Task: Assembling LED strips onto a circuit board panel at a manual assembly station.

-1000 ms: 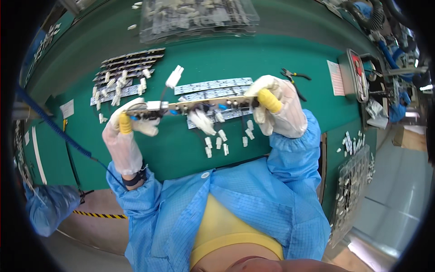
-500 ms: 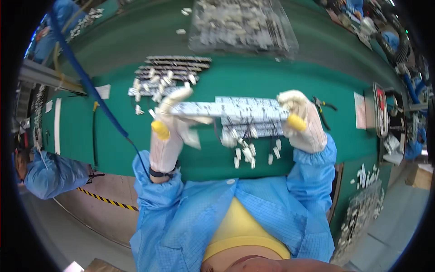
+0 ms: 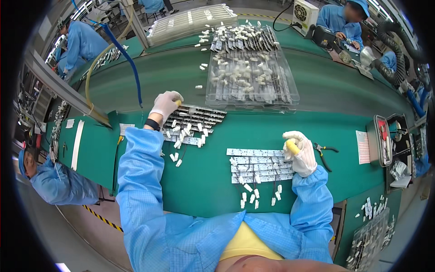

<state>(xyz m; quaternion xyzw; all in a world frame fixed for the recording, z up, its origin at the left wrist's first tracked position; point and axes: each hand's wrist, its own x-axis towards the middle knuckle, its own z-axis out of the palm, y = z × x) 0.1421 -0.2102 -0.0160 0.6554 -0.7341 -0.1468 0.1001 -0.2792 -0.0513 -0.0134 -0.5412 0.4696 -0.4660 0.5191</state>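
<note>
head view: a clear tray of white connectors sits across the green bench, with black pliers just right of the near strips. the left hand, gloved, reaches out, fingers curled onto the far pile of led strips. the right hand rests half-closed at the right end of the near led strips; whether it grips anything i cannot tell.
</note>
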